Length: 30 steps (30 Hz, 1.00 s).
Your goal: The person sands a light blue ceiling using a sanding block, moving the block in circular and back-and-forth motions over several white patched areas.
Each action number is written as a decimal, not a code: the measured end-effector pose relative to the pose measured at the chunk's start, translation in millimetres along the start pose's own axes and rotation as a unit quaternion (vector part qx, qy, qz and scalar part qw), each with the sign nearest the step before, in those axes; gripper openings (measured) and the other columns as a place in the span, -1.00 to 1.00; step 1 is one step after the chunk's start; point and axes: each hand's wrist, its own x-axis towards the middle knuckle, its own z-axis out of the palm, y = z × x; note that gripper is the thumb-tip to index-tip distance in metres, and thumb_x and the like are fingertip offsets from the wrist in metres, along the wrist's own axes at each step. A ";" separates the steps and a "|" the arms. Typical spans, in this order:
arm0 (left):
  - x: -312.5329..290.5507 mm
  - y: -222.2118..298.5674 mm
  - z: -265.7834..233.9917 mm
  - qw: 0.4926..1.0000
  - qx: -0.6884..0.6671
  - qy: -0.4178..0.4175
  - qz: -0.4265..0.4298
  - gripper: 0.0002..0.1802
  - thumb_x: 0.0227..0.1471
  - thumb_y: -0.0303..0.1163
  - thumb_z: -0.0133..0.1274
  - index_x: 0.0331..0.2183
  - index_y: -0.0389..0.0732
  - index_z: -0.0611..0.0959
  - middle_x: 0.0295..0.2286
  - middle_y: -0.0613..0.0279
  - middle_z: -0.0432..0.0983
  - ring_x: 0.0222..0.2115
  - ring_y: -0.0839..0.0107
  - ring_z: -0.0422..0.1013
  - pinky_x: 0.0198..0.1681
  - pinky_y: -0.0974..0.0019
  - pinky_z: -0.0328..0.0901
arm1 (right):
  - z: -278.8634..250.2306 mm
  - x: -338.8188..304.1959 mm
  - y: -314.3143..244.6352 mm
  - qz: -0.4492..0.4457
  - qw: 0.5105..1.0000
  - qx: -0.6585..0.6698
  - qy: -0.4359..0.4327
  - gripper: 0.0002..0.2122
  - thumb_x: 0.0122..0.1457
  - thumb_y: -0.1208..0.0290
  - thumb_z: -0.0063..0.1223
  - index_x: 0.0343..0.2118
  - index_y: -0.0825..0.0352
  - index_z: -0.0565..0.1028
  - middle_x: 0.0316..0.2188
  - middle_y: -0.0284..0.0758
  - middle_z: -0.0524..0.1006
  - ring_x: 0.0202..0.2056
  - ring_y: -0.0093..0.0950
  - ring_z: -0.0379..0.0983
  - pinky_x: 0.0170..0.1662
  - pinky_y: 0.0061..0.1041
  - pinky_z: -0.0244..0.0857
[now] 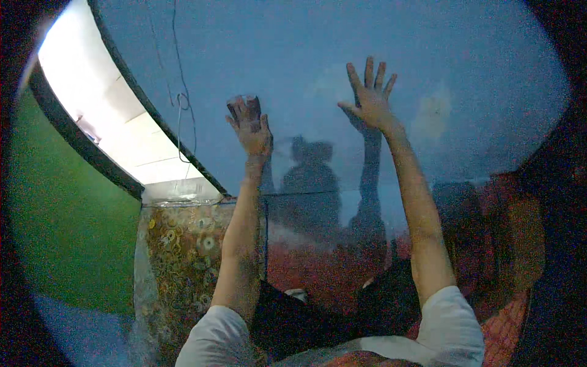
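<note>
Both my arms are stretched out toward a blue wall (306,49). My left hand (249,129) has its fingers stretched and somewhat apart; a dark reddish-brown patch shows behind and between the fingertips, and I cannot tell whether it is a thing or shadow. To its right and a little higher, my right hand (372,105) is spread wide with nothing in it. Its palm faces the wall, its shadow falls close beside it, and whether it touches the surface is unclear.
At left a bright doorway (116,104) stands beside a green panel (67,214). A thin hanging wire (181,116) runs down the wall near the frame. A patterned mat (183,244) lies below the doorway, next to reddish floor (312,263). Dark, indistinct furniture (465,226) is at right.
</note>
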 end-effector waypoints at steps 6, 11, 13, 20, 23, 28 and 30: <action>22.6 15.7 -9.7 1.000 0.007 0.010 0.007 -0.31 0.09 -0.27 0.02 0.24 -0.13 0.26 0.26 0.01 0.02 0.31 0.02 -0.15 0.31 -0.21 -0.38 | -4.5 -3.7 0.1 0.013 1.000 0.006 -0.015 -0.10 0.06 -0.20 0.04 0.37 -0.08 -0.19 0.36 -0.02 -0.44 0.31 0.19 -0.63 0.13 0.44 -0.73; -2.3 -8.5 1.3 0.999 0.052 0.007 0.001 -0.27 0.10 -0.26 0.01 0.26 -0.16 0.18 0.27 0.00 -0.01 0.31 0.00 -0.17 0.30 -0.24 -0.36 | -8.0 -0.9 -4.0 0.006 0.999 -0.002 -0.036 -0.07 0.06 -0.23 0.03 0.37 -0.04 -0.24 0.34 0.03 -0.51 0.29 0.20 -0.73 0.11 0.43 -0.80; -1.7 -5.2 2.0 0.995 0.100 -0.005 0.014 -0.26 0.11 -0.24 0.00 0.26 -0.19 0.17 0.28 0.01 -0.02 0.31 -0.01 -0.19 0.31 -0.22 -0.39 | -9.6 -0.5 -3.7 0.007 0.999 -0.013 -0.052 -0.06 0.07 -0.24 0.02 0.37 -0.02 -0.26 0.33 0.05 -0.54 0.28 0.19 -0.77 0.10 0.42 -0.83; 55.4 19.6 -15.2 1.000 -0.028 0.005 -0.011 -0.23 0.12 -0.22 -0.01 0.27 -0.20 0.11 0.28 0.03 -0.03 0.31 -0.02 -0.22 0.31 -0.20 -0.48 | -10.8 -1.7 -1.7 0.016 0.998 -0.022 -0.061 -0.04 0.06 -0.26 0.01 0.37 -0.02 -0.27 0.33 0.04 -0.57 0.28 0.18 -0.79 0.09 0.42 -0.85; 50.8 25.0 -14.9 1.000 -0.027 0.004 -0.011 -0.22 0.12 -0.23 -0.01 0.28 -0.19 0.08 0.28 0.06 -0.03 0.31 -0.01 -0.22 0.30 -0.21 -0.48 | -12.8 -2.7 1.8 0.015 0.998 -0.024 -0.062 -0.04 0.05 -0.27 0.01 0.37 -0.01 -0.26 0.33 0.04 -0.57 0.28 0.19 -0.78 0.10 0.42 -0.84; -11.5 -7.5 1.1 1.000 0.024 -0.013 0.003 -0.26 0.13 -0.21 -0.02 0.27 -0.18 0.14 0.28 0.09 -0.03 0.32 0.02 -0.20 0.31 -0.21 -0.45 | -10.6 3.0 -6.3 0.005 0.999 -0.022 -0.045 -0.06 0.06 -0.27 -0.01 0.37 -0.03 -0.25 0.34 0.04 -0.52 0.29 0.22 -0.73 0.11 0.43 -0.80; -13.1 -8.7 1.1 1.000 0.022 -0.013 0.013 -0.27 0.13 -0.22 -0.02 0.26 -0.17 0.17 0.28 0.09 -0.02 0.32 0.03 -0.19 0.31 -0.22 -0.43 | -9.6 0.3 -8.7 0.014 0.999 -0.012 -0.039 -0.09 0.07 -0.24 -0.02 0.37 -0.07 -0.24 0.35 0.04 -0.45 0.30 0.22 -0.64 0.12 0.45 -0.76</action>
